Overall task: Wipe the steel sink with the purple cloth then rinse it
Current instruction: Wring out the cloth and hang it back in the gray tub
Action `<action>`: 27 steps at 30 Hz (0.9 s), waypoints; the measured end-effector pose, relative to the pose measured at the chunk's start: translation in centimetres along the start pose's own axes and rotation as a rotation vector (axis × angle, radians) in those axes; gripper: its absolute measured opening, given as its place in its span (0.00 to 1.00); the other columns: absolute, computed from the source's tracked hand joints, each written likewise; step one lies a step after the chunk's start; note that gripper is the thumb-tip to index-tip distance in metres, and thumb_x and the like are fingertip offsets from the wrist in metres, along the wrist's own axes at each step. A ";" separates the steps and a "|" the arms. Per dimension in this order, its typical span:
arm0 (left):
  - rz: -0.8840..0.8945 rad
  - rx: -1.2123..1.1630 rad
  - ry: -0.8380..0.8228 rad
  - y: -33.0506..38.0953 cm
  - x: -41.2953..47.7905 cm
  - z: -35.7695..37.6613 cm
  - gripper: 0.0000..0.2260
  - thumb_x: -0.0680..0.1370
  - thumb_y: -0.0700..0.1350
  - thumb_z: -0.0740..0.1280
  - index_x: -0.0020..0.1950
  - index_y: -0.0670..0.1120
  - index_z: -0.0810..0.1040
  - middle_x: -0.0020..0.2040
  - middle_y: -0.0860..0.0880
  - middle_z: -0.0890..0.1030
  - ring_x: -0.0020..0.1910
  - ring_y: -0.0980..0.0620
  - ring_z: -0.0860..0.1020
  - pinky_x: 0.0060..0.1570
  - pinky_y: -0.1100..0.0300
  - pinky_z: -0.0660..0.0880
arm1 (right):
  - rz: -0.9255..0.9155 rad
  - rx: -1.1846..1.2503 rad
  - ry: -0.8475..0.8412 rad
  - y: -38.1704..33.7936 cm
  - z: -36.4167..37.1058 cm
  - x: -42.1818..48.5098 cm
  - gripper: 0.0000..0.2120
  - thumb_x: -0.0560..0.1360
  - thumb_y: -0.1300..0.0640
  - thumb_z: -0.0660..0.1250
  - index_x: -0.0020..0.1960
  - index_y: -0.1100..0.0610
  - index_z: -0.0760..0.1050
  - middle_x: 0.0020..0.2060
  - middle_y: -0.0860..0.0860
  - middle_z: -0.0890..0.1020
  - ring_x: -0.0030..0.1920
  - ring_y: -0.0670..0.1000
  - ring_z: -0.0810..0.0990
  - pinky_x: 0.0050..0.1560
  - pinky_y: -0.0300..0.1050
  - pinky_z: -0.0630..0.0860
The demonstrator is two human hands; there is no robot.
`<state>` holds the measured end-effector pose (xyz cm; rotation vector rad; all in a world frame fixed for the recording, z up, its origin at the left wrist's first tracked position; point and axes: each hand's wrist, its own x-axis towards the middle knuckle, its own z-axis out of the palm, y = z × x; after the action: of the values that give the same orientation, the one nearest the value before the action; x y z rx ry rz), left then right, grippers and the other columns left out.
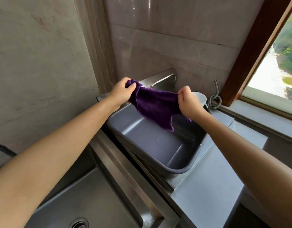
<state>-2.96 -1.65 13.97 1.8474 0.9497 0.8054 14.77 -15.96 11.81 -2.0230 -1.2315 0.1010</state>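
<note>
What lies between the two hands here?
In the head view, only the purple cloth spans the gap, stretched from the left hand to the right hand, above a grey tub.

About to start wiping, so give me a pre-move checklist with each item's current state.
1. Purple cloth gripped by left hand and right hand: ok.
2. Cloth spread open, not bunched: ok.
3. Cloth over the steel sink: not ok, it hangs above the grey plastic tub.
4. Steel sink free of objects: ok in the visible part.
5. Faucet running: cannot tell.
6. Cloth wet: cannot tell.
</note>
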 end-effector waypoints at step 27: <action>0.168 0.215 -0.162 -0.7 0.7 -3.3 0.15 0.74 0.45 0.71 0.58 0.48 0.73 0.54 0.51 0.74 0.52 0.54 0.74 0.50 0.65 0.69 | -0.024 -0.553 -0.208 -2.5 -8.7 4.3 0.17 0.75 0.48 0.66 0.42 0.63 0.78 0.36 0.56 0.75 0.40 0.56 0.72 0.40 0.46 0.67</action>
<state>-5.48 0.51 14.76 2.1666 0.8108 0.6609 18.94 -16.75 20.86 -2.5166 -1.5387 -0.0495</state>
